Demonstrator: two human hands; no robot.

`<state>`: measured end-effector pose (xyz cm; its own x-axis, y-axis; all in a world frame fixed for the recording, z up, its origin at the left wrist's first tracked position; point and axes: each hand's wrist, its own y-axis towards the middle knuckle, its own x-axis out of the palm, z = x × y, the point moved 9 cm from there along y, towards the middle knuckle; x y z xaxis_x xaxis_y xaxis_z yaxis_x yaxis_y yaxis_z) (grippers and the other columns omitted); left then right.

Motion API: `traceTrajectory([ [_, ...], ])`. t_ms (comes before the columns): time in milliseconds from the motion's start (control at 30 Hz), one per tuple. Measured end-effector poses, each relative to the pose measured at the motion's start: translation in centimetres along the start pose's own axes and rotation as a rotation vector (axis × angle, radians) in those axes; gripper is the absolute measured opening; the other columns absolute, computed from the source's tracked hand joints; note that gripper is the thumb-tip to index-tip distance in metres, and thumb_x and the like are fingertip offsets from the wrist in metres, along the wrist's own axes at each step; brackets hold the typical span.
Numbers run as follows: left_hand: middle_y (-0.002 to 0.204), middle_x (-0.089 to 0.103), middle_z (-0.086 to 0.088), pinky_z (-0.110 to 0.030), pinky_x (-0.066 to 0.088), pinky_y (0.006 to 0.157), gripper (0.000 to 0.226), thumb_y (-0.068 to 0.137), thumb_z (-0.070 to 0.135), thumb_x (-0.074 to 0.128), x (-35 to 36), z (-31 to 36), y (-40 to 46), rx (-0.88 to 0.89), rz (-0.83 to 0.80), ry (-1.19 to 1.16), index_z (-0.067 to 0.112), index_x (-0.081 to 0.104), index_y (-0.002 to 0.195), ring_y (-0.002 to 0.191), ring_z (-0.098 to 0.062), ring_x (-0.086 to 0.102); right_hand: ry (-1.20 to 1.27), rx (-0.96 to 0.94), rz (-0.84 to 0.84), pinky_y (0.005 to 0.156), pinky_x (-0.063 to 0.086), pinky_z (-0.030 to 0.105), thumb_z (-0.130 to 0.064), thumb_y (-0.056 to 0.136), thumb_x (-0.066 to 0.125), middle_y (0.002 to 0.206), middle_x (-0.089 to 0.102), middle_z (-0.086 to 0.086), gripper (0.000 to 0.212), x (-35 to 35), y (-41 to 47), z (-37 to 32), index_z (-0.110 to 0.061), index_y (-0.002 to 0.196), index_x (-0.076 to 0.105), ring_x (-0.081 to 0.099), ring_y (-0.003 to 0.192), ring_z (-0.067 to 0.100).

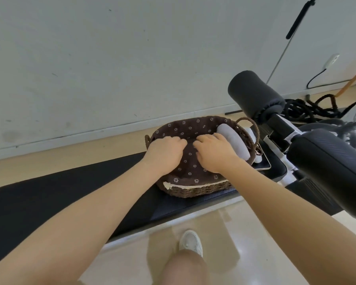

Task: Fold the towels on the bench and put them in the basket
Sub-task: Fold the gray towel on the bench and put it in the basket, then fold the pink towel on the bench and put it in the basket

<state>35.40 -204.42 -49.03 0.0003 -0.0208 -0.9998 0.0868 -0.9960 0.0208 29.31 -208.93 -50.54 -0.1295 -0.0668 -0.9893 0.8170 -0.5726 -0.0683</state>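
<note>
head view, both hands (190, 154) pressing brown flower-print towel (190, 167) into wicker basket (195, 191), fingers bent

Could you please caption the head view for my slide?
Both hands, left and right, press into the lined basket beside a rolled towel.

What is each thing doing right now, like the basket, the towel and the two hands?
basket: upright on the bench, brown flowered liner inside
white towel: rolled, lying inside the basket's right side
left hand: fingers curled, down in the basket
right hand: fingers curled, beside the towel
bench: bare black pad
</note>
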Motion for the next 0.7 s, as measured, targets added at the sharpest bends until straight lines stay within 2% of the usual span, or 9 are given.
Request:
traceTrajectory([
  [100,0.115,0.056,-0.006,-0.043,0.048,0.083,0.031,0.097,0.015,0.033,-3.4,-1.4,-5.0,-0.051,0.128,-0.227,0.013,0.051,0.122,0.102,-0.025,0.056,0.104,-0.058,0.168,0.089,0.037,0.034,-0.023,0.096,0.036,0.118,0.057,0.005,0.029,-4.4,-1.7,-4.7,-0.014,0.118,0.053,0.053,0.109,0.025],
  [200,0.108,0.061,-0.009,-0.041,0.048,0.080,0.027,0.095,0.017,0.038,-4.9,-4.5,-11.4,-0.198,0.203,-0.302,0.010,0.058,0.112,0.096,-0.026,0.057,0.119,-0.195,0.219,0.076,0.032,0.031,-0.020,0.097,0.035,0.112,0.058,0.005,0.028,-6.7,-3.3,-11.2,-0.012,0.115,0.054,0.054,0.103,0.025],
  [300,0.099,0.065,-0.007,-0.035,0.048,0.070,0.025,0.093,0.018,0.041,-3.5,-9.3,-18.9,-0.450,0.172,-0.286,0.011,0.061,0.104,0.087,-0.026,0.059,0.184,-0.314,0.146,0.068,0.036,0.031,-0.018,0.097,0.035,0.105,0.059,0.005,0.026,-7.1,-4.6,-18.5,-0.010,0.114,0.052,0.056,0.092,0.027],
  [367,0.090,0.066,-0.006,-0.034,0.048,0.066,0.024,0.093,0.020,0.041,-1.8,-12.2,-24.5,-0.612,0.137,-0.333,0.011,0.062,0.100,0.078,-0.024,0.059,0.191,-0.393,0.088,0.061,0.036,0.032,-0.018,0.097,0.035,0.092,0.055,0.006,0.018,-6.9,-5.3,-23.4,-0.010,0.103,0.049,0.052,0.079,0.026],
  [433,0.081,0.063,-0.002,-0.033,0.049,0.064,0.023,0.094,0.023,0.041,-0.4,-14.6,-30.5,-0.773,0.159,-0.378,0.013,0.061,0.098,0.074,-0.022,0.059,0.173,-0.471,0.080,0.055,0.033,0.031,-0.018,0.096,0.035,0.081,0.048,0.004,0.014,-6.8,-6.3,-28.4,-0.011,0.098,0.047,0.047,0.071,0.024],
  [500,0.078,0.061,-0.001,-0.034,0.050,0.066,0.022,0.093,0.024,0.041,0.5,-16.3,-36.2,-0.903,0.203,-0.399,0.014,0.060,0.097,0.074,-0.021,0.058,0.180,-0.539,0.070,0.054,0.032,0.031,-0.017,0.096,0.035,0.080,0.046,0.003,0.014,-6.4,-7.5,-33.0,-0.011,0.098,0.047,0.046,0.069,0.024],
  [633,0.092,0.064,-0.009,-0.029,0.040,0.065,0.024,0.093,0.019,0.041,1.4,-18.9,-44.9,-1.093,0.201,-0.405,0.009,0.061,0.102,0.081,-0.024,0.055,0.193,-0.661,-0.005,0.056,0.033,0.031,-0.017,0.095,0.034,0.085,0.051,0.005,0.018,-5.0,-9.6,-40.4,-0.011,0.102,0.050,0.048,0.071,0.026],
  [700,0.099,0.065,-0.012,-0.032,0.043,0.067,0.024,0.092,0.020,0.041,1.8,-20.6,-48.4,-1.193,0.201,-0.408,0.008,0.060,0.102,0.088,-0.030,0.058,0.224,-0.708,-0.042,0.053,0.034,0.029,-0.016,0.094,0.034,0.086,0.055,0.006,0.020,-4.2,-10.0,-43.5,-0.010,0.102,0.052,0.050,0.071,0.025],
])
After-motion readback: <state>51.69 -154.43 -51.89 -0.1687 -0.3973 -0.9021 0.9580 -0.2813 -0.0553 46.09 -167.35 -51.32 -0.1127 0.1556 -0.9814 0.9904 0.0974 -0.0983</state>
